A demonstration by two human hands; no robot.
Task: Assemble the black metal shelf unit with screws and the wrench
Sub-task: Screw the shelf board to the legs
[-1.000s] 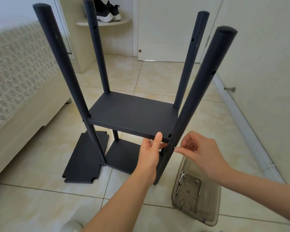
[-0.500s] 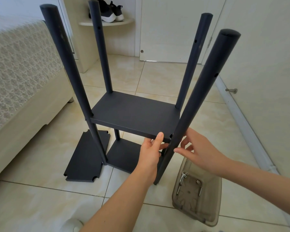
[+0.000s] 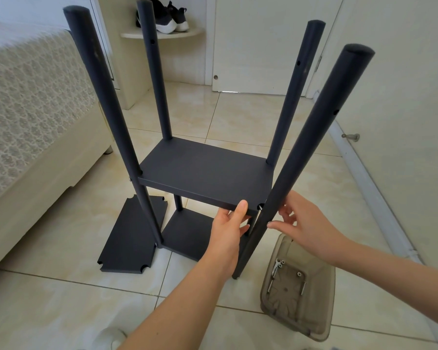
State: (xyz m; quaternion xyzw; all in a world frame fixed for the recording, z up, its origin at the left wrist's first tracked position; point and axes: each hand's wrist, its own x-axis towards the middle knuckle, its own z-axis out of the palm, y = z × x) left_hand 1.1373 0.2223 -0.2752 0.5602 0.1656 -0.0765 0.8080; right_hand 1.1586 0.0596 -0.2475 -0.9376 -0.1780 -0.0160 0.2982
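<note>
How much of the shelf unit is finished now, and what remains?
Done, it seems: the bottom shelf sits fixed between the poles. In hand: the left hand grips the middle shelf at its near corner, while the right hand is at the near-right pole there; any screw is hidden. Left: one loose panel on the floor, and screws in the tray.

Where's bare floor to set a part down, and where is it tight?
Bare tile lies between the bed and the loose panel, and beyond the shelf unit toward the door. Crowded around the near right post, where the left hand, right hand and the screw tray sit close.
</note>
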